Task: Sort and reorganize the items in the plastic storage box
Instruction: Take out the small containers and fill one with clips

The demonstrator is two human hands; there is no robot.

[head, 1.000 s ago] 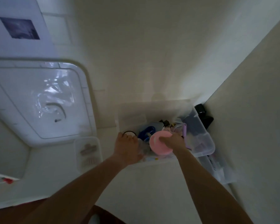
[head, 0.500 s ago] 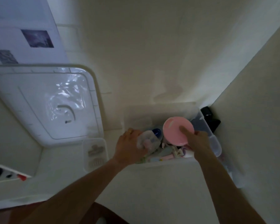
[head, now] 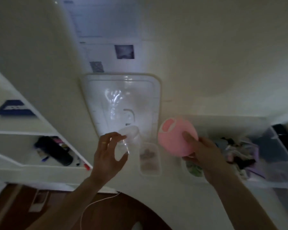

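1. Head view: your left hand (head: 106, 155) holds a clear plastic cup (head: 129, 138), with your fingers curled round its side.
2. Your right hand (head: 201, 151) grips a round pink thing (head: 176, 138). Your thumb lies on its front.
3. Both hands are up in the air and apart, with open room between them.
4. The plastic storage box (head: 256, 181) sits at your right, by the wall. It is full of mixed small things, too blurry to name.
5. The big clear lid (head: 121, 97) lies flat on the white top, past your left hand.
6. A small clear tray (head: 150, 158) sits just under the lid's near edge, between your hands.
7. White shelves (head: 23, 131) stand at your left, close to the white top's edge.
8. A white cord (head: 96, 203) lies on the brown floor below.
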